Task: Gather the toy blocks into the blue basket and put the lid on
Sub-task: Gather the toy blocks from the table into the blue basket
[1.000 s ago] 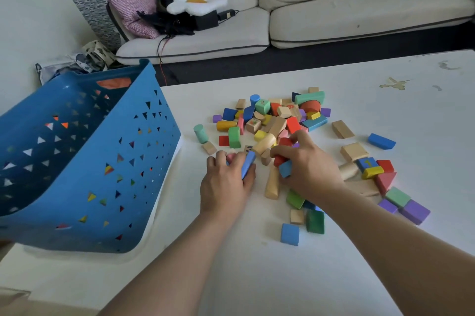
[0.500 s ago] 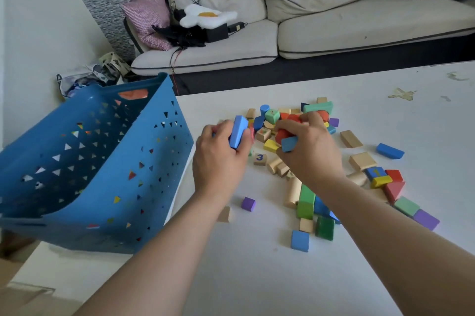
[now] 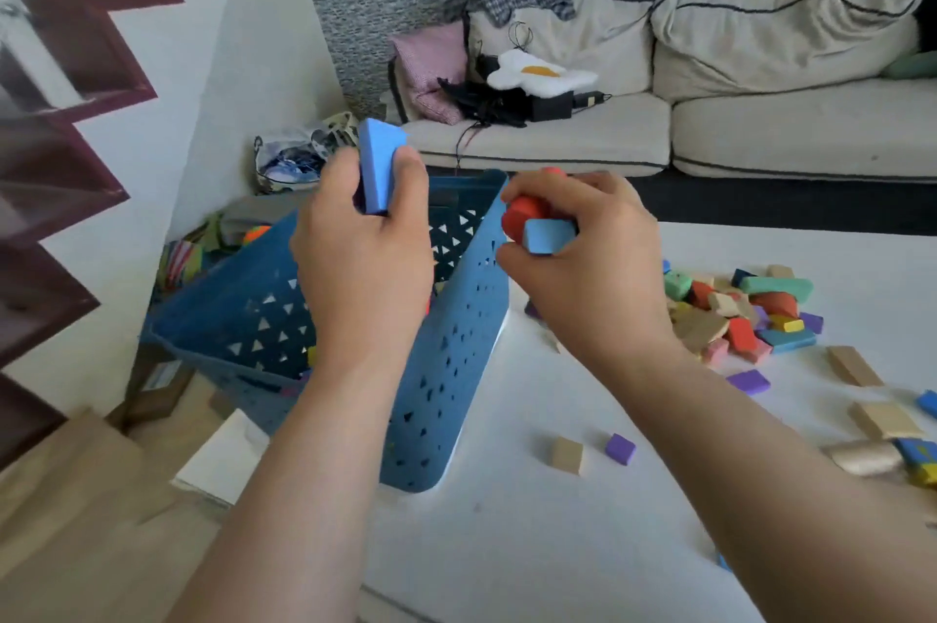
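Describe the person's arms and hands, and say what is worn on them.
Nothing is worn on them. The left hand and right hand show no gloves, rings or bracelets on the sides in view. The left forearm and right forearm have no sleeve, watch or band as far as the picture's edge.

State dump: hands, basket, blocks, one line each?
blue basket: tilted, no lid on.
left hand: holds long blue block above the basket.
right hand: holds red block and small blue block by the rim.
block pile: loose on the table.
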Demonstrator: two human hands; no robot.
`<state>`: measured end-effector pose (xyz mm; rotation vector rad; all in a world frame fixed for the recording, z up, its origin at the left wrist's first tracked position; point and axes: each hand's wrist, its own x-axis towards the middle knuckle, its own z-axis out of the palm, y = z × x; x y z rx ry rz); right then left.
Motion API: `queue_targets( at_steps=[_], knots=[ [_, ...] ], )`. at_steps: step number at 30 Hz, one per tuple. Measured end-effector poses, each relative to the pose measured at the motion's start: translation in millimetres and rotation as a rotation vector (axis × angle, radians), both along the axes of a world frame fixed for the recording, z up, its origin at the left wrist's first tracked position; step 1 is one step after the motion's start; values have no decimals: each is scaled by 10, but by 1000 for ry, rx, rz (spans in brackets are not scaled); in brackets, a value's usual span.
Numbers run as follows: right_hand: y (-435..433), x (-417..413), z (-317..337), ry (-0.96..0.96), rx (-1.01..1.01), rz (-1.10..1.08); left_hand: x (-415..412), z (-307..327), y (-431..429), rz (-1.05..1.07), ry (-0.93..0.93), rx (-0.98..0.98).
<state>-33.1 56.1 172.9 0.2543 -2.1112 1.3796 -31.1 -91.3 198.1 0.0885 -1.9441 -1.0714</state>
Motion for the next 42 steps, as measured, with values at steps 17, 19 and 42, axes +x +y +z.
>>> queue_targets(
  at_steps=[17, 19, 42],
  knots=[
    [-1228, -696, -6, -86, 287, 115, -378, -417, -925, 82, -356, 110],
    [-1217, -714, -32, -133, 337, 119, -390, -436, -940, 73, -404, 117],
    [-250, -287, 94, -93, -54, 18, -132, -187, -670, 59, -520, -66]
  ],
)
